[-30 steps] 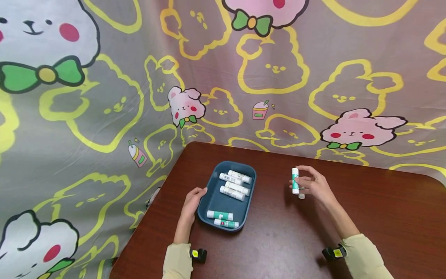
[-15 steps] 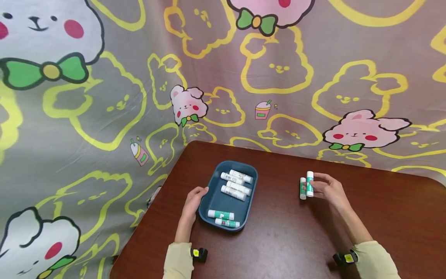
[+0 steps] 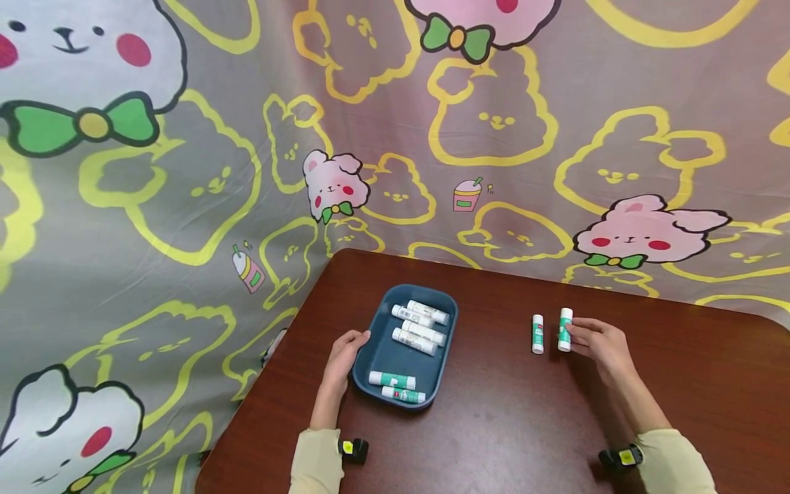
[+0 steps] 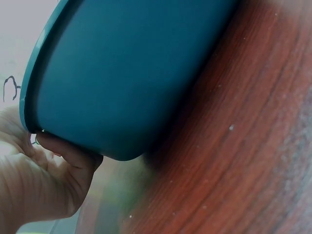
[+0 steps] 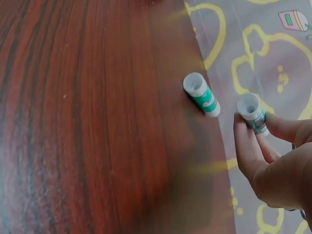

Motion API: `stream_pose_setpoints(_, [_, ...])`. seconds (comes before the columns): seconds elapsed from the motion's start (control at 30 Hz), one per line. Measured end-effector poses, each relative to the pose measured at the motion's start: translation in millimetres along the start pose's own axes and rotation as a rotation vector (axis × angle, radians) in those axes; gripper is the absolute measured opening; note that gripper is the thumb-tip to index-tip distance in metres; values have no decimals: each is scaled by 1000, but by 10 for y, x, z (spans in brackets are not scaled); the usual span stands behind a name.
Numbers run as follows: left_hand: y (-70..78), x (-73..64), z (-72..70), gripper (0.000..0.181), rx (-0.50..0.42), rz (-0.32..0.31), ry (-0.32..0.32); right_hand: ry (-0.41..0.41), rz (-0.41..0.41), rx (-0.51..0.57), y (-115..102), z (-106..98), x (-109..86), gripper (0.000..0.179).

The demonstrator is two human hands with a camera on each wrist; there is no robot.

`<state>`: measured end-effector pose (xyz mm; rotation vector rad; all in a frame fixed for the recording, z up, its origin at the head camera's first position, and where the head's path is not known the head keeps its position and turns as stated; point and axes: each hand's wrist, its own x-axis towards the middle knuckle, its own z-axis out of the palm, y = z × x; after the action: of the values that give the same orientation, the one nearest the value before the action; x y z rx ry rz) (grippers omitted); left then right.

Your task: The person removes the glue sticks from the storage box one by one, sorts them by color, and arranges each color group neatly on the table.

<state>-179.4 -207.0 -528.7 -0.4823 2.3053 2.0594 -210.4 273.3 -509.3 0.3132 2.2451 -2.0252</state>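
Note:
My left hand grips the near-left rim of a dark blue tray; in the left wrist view, a digit curls against the tray's outer wall. Inside the tray, several white glue sticks lie towards the far end, and two green-and-white ones lie at the near end. My right hand pinches a green-and-white glue stick between thumb and fingers. In the right wrist view, the hollow end of this glue stick faces the camera. Just left of it, another matching glue stick rests on the table.
The brown wooden table meets a patterned cloth along its back and left edges. Each wrist carries a black camera, such as the right one.
My right hand has moved right with its glue stick, coming away from the other one, which now shows fully on the table. My left hand keeps its grip on the tray.

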Motion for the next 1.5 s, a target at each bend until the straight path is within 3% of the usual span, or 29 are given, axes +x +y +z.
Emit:
stream_pose_setpoints(0.2, [9, -12, 3, 30, -4, -1, 4, 25, 37, -102, 60, -52, 7, 60])
stream_pose_setpoints(0.6, [40, 6, 4, 32, 25, -10, -7, 17, 60, -103, 164, -106, 71, 55])
stream_pose_setpoints(0.9, [343, -251, 28, 30, 26, 15, -11, 44, 22, -221, 189, -89, 93, 47])
stream_pose_setpoints(1.2, [76, -19, 4, 31, 8, -13, -12, 74, -10, -345, 114, -28, 110, 38])
stream_pose_setpoints(1.5, [-1, 12, 12, 30, 6, -2, 11, 45, -43, -443, 86, -14, 143, 27])
